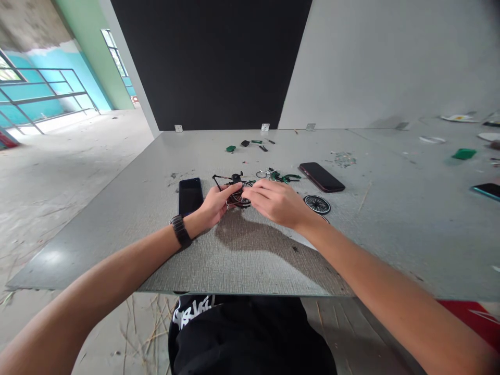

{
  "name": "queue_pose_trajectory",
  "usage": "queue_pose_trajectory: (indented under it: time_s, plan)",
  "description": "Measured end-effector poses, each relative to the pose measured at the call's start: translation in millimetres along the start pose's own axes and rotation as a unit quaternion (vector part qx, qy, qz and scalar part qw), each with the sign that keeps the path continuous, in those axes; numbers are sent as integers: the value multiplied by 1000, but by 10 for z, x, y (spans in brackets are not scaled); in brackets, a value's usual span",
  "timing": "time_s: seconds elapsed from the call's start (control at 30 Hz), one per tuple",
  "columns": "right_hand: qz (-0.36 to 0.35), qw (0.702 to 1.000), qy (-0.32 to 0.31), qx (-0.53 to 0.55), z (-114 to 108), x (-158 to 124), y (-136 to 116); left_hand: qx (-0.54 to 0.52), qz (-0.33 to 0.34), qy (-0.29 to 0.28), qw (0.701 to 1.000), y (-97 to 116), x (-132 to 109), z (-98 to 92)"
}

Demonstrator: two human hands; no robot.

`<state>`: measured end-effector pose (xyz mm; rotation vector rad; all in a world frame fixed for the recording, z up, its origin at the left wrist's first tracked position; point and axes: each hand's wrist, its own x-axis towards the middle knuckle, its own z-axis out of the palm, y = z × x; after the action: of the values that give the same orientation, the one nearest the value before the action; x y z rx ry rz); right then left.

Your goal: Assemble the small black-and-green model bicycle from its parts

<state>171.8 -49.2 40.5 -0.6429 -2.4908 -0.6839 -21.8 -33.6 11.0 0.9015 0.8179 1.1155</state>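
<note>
Over the grey textured desk [136, 208], our left hand [214, 205] and right hand [279, 202] meet at a small black model bicycle [236, 178]. A dark rectangular phone [190, 194] lies near the left hand. Our left grip is closed on the bicycle; our right bunches at its spoked wheel [242, 197], pinching what, we cannot tell.

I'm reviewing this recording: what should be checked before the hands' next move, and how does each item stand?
1. Left hand holding the miniature bicycle: ok.
2. Right hand at the held wheel: ok.
3. Held wheel firmly seated: cannot tell, partly hidden.
4. Loose wheel in sight: ok, lying on the table.
5. Surroundings uncluttered: not ok; left phone and green parts lie close by.
</note>
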Motion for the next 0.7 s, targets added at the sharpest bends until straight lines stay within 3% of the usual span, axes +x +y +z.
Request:
queue_pose_trajectory:
  time_s: [0.3, 0.7]
  plan:
    - [11, 997, 10, 79, 53, -23, 16, -10, -11, 2, 1000, 6, 9, -9]
    - [19, 997, 7, 78, 46, 20, -31, -19, -2, 0, 1000, -2, 20, -12]
